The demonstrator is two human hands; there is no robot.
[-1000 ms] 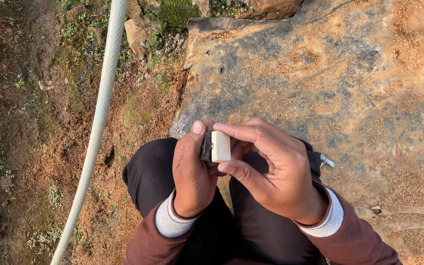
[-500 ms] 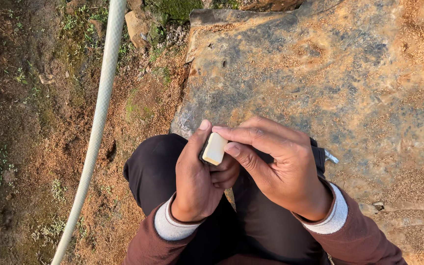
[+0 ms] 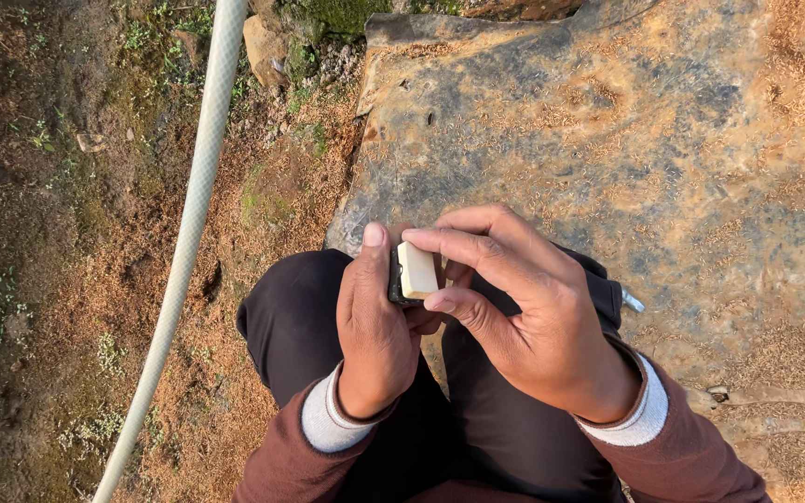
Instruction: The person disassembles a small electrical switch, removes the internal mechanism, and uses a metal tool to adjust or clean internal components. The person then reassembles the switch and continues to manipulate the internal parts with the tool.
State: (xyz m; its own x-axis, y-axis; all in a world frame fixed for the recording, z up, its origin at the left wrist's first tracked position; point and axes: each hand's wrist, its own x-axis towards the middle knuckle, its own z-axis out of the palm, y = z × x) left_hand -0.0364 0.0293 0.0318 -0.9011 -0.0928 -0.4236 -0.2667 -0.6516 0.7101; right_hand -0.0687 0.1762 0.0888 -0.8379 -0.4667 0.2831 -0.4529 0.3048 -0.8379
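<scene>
Small cream-and-black block held between both hands above the lap
It is pinched by the left hand from one side and gripped by the fingers of the right hand from the other, over dark trousers, beside a flat rock and a pale hose

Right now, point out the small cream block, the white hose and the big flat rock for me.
small cream block (image 3: 417, 270), head view, on its pale front face.
white hose (image 3: 199, 182), head view, on its middle stretch over the soil.
big flat rock (image 3: 663, 140), head view, on its bare top.
</scene>
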